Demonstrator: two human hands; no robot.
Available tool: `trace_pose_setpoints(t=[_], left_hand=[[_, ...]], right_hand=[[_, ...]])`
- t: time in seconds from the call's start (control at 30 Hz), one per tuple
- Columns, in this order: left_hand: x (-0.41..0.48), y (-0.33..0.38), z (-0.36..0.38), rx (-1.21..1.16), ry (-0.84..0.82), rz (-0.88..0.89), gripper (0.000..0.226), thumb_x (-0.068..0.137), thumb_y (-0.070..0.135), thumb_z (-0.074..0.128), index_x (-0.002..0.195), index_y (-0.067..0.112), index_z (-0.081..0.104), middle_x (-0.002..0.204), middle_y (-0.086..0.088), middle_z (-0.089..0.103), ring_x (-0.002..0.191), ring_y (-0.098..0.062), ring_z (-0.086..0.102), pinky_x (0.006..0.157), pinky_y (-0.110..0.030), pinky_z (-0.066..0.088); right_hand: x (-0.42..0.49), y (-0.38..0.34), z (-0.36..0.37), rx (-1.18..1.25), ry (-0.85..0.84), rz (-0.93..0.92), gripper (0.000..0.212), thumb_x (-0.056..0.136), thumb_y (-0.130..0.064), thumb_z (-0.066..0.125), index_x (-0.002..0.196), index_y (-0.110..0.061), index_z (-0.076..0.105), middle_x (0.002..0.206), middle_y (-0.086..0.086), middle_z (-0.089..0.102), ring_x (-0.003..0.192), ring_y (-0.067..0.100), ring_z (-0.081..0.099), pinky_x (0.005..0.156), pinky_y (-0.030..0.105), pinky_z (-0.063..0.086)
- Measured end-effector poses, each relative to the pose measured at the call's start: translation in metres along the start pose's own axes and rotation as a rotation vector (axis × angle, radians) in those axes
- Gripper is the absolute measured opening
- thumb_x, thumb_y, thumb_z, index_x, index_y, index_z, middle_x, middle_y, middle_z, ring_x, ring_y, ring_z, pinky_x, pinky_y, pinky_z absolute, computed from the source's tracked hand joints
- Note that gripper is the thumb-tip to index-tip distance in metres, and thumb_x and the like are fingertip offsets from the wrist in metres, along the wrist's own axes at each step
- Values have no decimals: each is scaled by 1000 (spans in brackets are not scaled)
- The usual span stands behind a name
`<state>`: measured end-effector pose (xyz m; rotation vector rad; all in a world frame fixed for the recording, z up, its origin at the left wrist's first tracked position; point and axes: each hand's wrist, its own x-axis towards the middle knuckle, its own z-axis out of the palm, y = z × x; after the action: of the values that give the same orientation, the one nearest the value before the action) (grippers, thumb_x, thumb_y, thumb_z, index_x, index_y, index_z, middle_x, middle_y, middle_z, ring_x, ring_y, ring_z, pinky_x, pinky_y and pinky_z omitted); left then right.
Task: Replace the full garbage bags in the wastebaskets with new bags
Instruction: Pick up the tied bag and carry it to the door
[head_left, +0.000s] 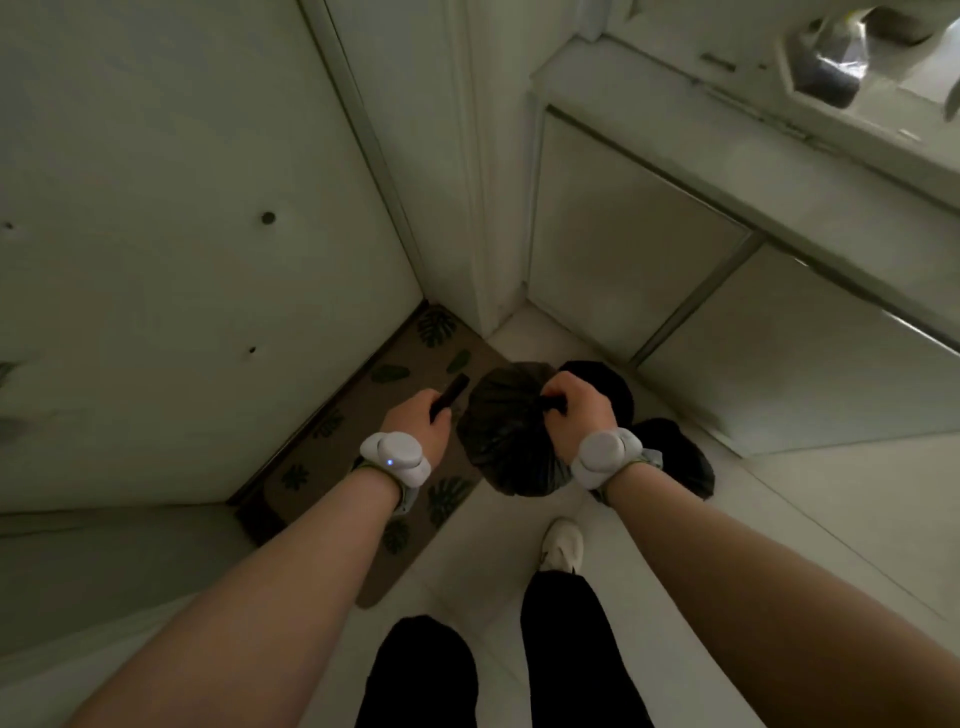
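A full black garbage bag (506, 436) hangs above the white floor in the middle of the view. My right hand (576, 402) grips its gathered neck at the top. My left hand (423, 415) is curled round a narrow dark strip (451, 392), which looks like a rolled or folded bag, just left of the full bag. More black bags (670, 457) lie on the floor behind and right of the held one, partly hidden by my right wrist. No wastebasket shows in the view.
A door (197, 249) stands at the left with a brown leaf-patterned mat (363, 415) at its foot. White cabinets (675, 270) under a counter (779, 130) fill the right. My legs and one white shoe (563, 545) are on the pale tiled floor below.
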<state>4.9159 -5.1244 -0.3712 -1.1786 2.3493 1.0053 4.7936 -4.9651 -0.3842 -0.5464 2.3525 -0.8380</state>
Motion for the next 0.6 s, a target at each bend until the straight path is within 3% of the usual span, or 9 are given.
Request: trace_pose_setpoints(t=[0.27, 0.6], left_hand=[[119, -1, 33, -6, -40, -25, 29, 98, 25, 43, 118, 7, 54, 112, -14, 62, 99, -31, 59, 73, -28, 41], [288, -26, 110, -20, -116, 11, 34, 98, 24, 44, 127, 7, 51, 122, -15, 59, 110, -33, 55, 89, -33, 43]], right_hand=[[125, 41, 33, -42, -80, 45, 16, 88, -10, 52, 98, -16, 62, 103, 5, 64, 92, 25, 60, 79, 28, 47], [279, 128, 118, 14, -8, 112, 18, 87, 0, 51, 99, -4, 64, 108, 16, 63, 99, 31, 58, 82, 24, 41]])
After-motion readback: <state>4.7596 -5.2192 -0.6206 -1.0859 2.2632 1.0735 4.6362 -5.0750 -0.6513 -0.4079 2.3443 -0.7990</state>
